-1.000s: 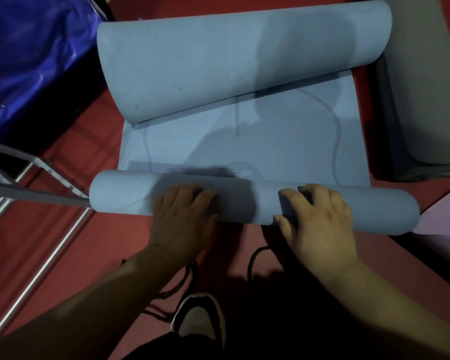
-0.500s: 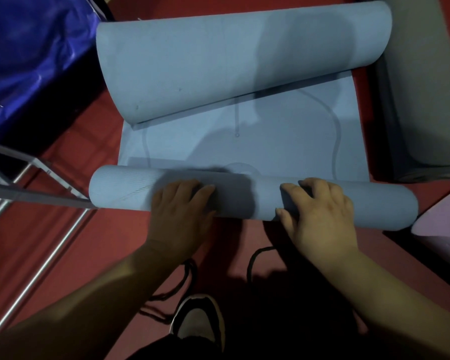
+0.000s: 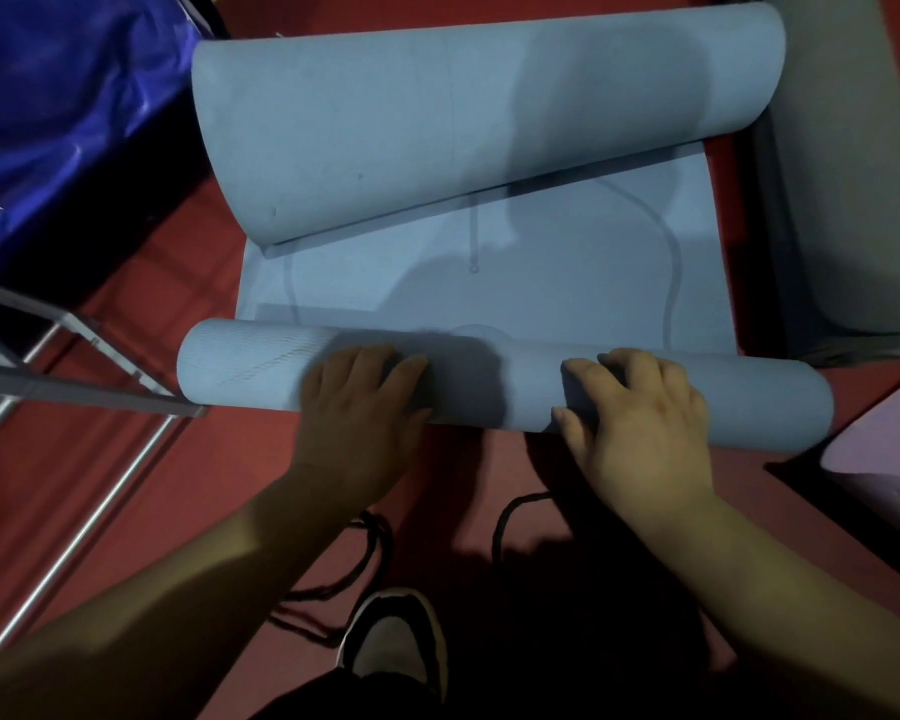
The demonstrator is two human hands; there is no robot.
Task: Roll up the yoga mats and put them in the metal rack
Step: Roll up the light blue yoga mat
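Observation:
A light blue yoga mat (image 3: 515,272) lies on the red floor. Its near end is wound into a tight roll (image 3: 489,387) that runs left to right. Its far end curls back over itself in a big loose fold (image 3: 463,122). My left hand (image 3: 359,402) presses palm down on the roll left of its middle. My right hand (image 3: 640,413) presses on the roll right of its middle, fingers curved over the top. The metal rack (image 3: 74,366) stands at the left, and its corner almost touches the roll's left end.
A shiny dark blue sheet (image 3: 58,111) fills the far left. A grey mat (image 3: 848,189) lies along the right side. A pale purple mat (image 3: 889,459) shows at the right edge. My shoe (image 3: 396,646) and a black cord (image 3: 365,563) are on the floor below the roll.
The roll has moved a little away from me, taking up more of the flat mat. Both hands have moved forward with it.

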